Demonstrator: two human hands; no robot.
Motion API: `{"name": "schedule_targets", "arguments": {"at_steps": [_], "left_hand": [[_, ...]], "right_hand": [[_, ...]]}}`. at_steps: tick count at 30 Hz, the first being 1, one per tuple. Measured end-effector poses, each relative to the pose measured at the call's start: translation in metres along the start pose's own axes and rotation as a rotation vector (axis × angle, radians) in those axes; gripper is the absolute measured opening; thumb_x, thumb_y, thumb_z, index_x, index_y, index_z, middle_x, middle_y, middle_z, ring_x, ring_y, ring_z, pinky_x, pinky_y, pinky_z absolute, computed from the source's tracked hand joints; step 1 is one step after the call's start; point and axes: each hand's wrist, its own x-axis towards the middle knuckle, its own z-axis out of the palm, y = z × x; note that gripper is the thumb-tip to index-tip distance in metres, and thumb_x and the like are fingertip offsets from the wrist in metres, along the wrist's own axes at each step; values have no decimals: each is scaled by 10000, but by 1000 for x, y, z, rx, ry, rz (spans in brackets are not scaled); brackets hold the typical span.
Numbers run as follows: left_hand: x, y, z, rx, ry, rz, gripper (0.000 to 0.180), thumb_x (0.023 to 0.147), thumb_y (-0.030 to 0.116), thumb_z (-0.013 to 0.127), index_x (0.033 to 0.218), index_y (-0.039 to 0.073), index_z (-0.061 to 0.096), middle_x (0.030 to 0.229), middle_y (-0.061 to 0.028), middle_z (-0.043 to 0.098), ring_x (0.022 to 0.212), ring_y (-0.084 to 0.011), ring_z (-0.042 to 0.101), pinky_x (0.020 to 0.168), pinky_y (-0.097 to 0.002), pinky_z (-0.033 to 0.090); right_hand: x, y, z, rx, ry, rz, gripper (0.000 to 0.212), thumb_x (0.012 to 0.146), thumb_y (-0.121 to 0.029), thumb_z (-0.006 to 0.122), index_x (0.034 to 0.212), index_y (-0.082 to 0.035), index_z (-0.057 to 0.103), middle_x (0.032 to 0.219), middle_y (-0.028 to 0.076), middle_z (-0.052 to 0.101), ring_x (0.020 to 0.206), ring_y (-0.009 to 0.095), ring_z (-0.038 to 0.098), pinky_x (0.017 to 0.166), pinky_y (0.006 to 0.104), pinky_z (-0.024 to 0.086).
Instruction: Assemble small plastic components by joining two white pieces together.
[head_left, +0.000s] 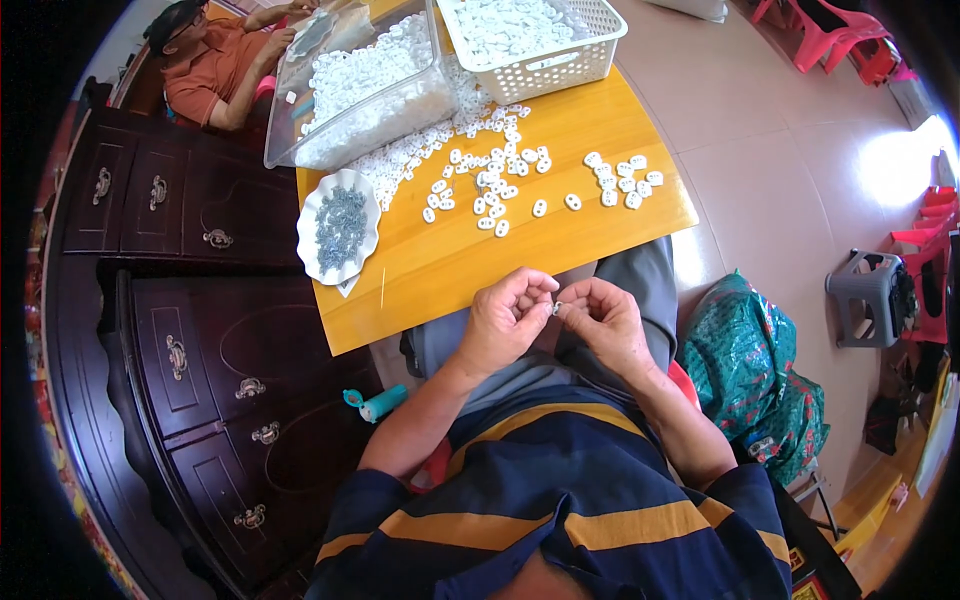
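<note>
Above my lap, just off the near edge of the wooden table (450,270), my left hand (508,318) and my right hand (605,322) meet fingertip to fingertip. Both pinch one tiny pale piece (556,309) between them; its kind is too small to make out. Small white oval pieces with two dark holes (492,190) lie scattered across the tabletop. A tighter cluster of the same pieces (625,180) sits to the right. At the table's left side, a white scalloped dish (309,225) holds many small grey metal parts (342,222).
A clear plastic bin (400,115) and a white perforated basket (565,68), both heaped with white pieces, stand at the back. Dark drawers (250,340) flank the left, where another person (215,75) sits. A green bag (750,350) and grey stool (866,295) are at right.
</note>
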Motion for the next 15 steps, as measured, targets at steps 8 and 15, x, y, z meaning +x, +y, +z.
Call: {"name": "schedule_targets", "arguments": {"at_steps": [8,15], "left_hand": [[2,-6,-2,-75,-37,-43,213,919,-57,663,1124,-2,662,856,13,653,723,-18,595,680,-195,514],[17,4,-14,-52,-4,-16,229,958,18,702,1183,-6,665,877,48,635,746,10,570,683,-180,496]], "right_hand": [[0,0,2,-30,13,-2,79,931,-33,737,994,2,706,813,-28,691,709,15,589,648,196,493],[4,-6,-5,260,21,-3,98,973,-21,698,1067,1,681,884,-8,699,783,36,620,728,201,515]]}}
